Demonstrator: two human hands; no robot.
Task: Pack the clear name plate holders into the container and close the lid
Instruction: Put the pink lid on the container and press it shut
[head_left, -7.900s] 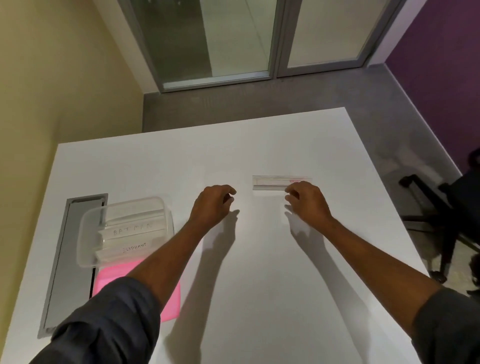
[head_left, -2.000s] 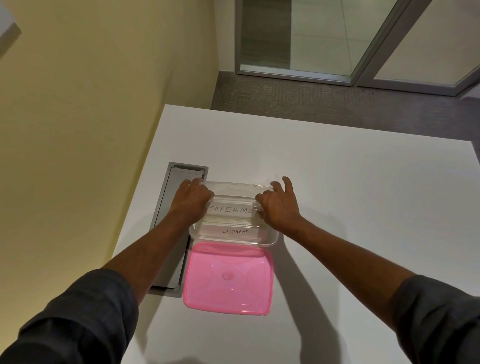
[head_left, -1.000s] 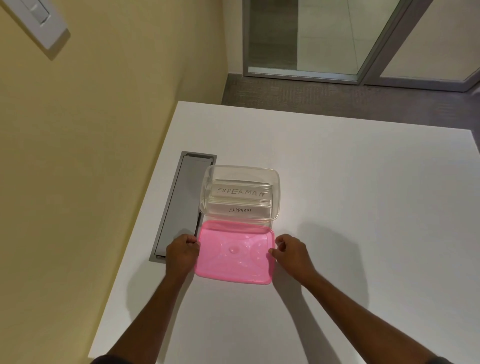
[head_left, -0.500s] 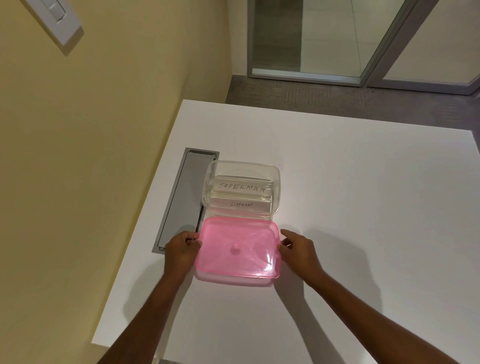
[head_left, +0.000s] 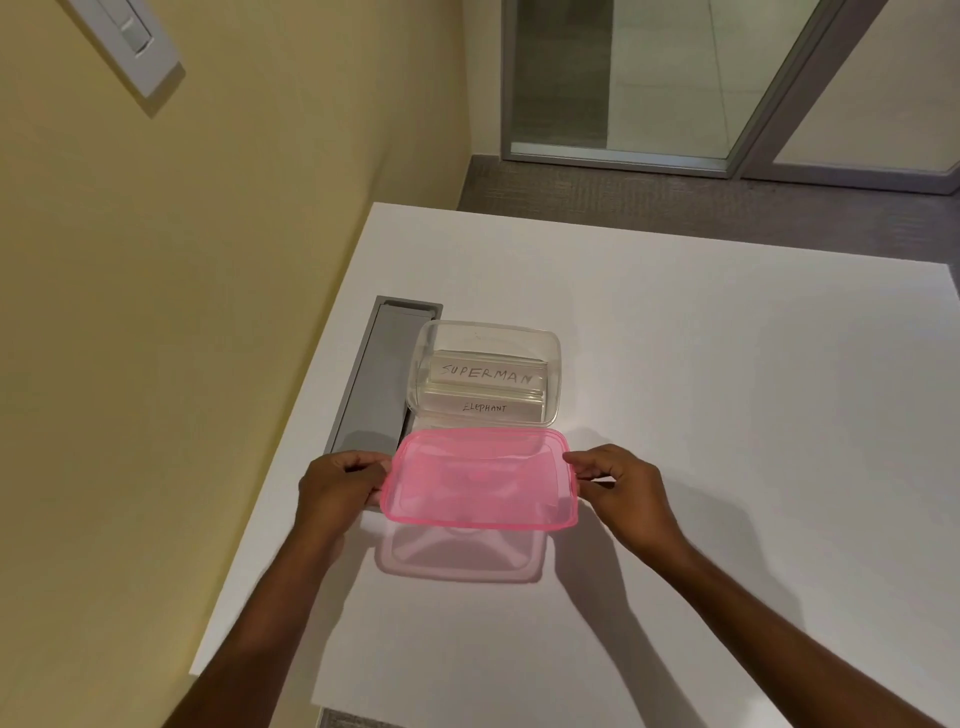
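Observation:
A clear plastic container (head_left: 554, 364) stands open on the white table. Inside it lie clear name plate holders (head_left: 488, 375), one labelled SUPERMAN and another labelled ELEPHANT. A translucent pink lid (head_left: 480, 480) hangs in the air just in front of the container, casting a shadow on the table below. My left hand (head_left: 340, 486) pinches the lid's left edge. My right hand (head_left: 618, 486) pinches its right edge. The lid's far edge overlaps the container's near rim in view.
A grey cable-tray cover (head_left: 382, 374) is set into the white table (head_left: 727, 415) left of the container. A yellow wall runs along the table's left edge, with a light switch (head_left: 130, 44) high up. Glass doors (head_left: 675, 78) stand beyond the table.
Both hands gripped the pink lid where it lay on the table and lifted it; it now hovers higher and nearer the container than half a second ago.

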